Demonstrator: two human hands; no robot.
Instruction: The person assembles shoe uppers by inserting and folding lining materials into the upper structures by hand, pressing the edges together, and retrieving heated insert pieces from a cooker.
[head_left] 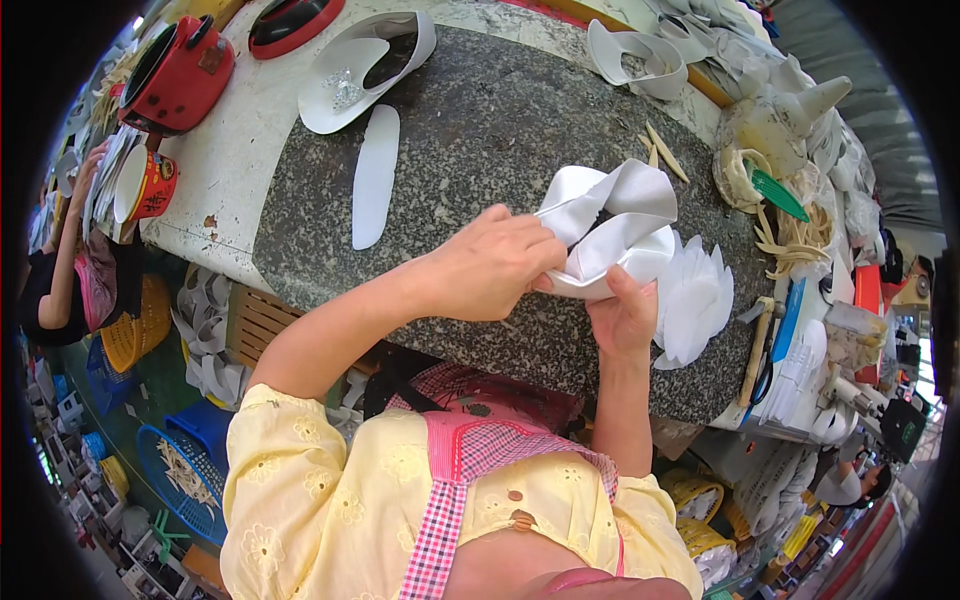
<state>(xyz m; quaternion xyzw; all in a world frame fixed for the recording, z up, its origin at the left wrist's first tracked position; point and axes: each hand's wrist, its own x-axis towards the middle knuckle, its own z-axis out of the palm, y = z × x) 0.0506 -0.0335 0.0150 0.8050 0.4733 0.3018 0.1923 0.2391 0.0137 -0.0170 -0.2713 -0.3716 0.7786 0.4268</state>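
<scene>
Both hands are closed on a white shoe upper (632,190), a curved, strap-like piece with a pale grey lining, just above the dark speckled stone slab (450,130). My left hand (497,262) pinches its left edge, fingers bent together. At its near right side, my right hand (625,310) grips with the thumb on the rim; the other fingers are mostly hidden beneath. Right beside that hand lies a fanned pile of thin white insole-shaped pieces (695,305). One single white insole-shaped piece (376,178) rests flat on the slab to the left.
Farther back stand two more white uppers (415,60) (655,70). A red pot (180,80) and a red paper tub (155,185) are at left. Scissors (765,375), a green brush-like tool (778,195) and tan strips (800,235) crowd the right edge. Another person's arm (65,255) shows far left.
</scene>
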